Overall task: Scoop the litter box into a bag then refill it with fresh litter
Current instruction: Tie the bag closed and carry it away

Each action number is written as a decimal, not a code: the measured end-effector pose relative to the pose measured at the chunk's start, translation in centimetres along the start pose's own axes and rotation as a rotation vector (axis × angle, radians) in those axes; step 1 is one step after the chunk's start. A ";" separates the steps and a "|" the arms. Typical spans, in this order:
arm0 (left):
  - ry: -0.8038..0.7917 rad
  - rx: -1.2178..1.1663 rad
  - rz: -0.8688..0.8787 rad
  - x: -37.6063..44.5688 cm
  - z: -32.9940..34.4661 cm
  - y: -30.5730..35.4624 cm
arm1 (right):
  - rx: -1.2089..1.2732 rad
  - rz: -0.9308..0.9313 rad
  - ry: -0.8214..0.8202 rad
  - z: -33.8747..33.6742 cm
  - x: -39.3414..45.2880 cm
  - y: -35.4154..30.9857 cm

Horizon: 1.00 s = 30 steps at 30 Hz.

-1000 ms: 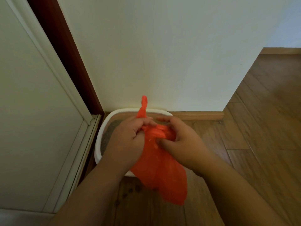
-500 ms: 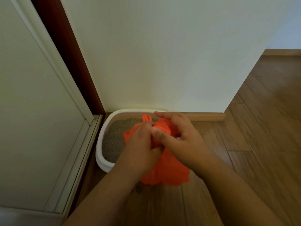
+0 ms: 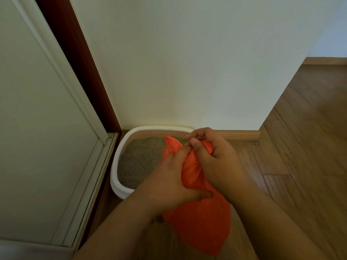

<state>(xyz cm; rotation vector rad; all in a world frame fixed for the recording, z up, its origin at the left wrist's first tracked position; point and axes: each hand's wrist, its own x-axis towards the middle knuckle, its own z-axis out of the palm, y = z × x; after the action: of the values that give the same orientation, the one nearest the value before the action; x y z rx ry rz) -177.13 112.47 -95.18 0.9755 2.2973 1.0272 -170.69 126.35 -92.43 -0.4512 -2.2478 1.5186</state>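
The light is dim, warm and even, with no glare and no hard shadows; the wall (image 3: 187, 62) glows faintly yellow near its foot and greys toward the top. Wide-angle distortion bends the door frame (image 3: 78, 72) and floorboards (image 3: 300, 147) toward the edges. The orange bag (image 3: 201, 218) falls into deep shade on its lower side, and the bottom left corner is blurred.

Two hands of mine in view: left hand (image 3: 169, 182), right hand (image 3: 216, 156). One orange bag (image 3: 199, 218), gripped between both sets of fingers. One white litter box (image 3: 120, 186), just left of and behind my fingers, holding one bed of grey litter (image 3: 140, 160). One white door (image 3: 37, 128) far left. One wall (image 3: 187, 62) behind. One wooden floor (image 3: 300, 166) to the right.
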 end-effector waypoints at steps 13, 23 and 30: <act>0.189 -0.233 -0.080 0.5 0.8 0.2 | -0.316 -0.031 -0.415 -0.2 -0.7 -0.4; 0.139 -0.213 -0.010 -0.7 -0.1 1.1 | -0.222 0.034 -0.210 -1.3 0.3 -0.2; -0.002 -0.086 -0.056 -1.2 0.1 1.2 | 0.093 0.168 -0.068 -1.2 0.6 -0.2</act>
<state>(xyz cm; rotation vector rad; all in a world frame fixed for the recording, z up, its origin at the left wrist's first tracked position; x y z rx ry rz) -175.77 112.16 -94.22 0.8726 2.2463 1.0917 -170.66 127.53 -91.78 -0.5816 -2.2263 1.7390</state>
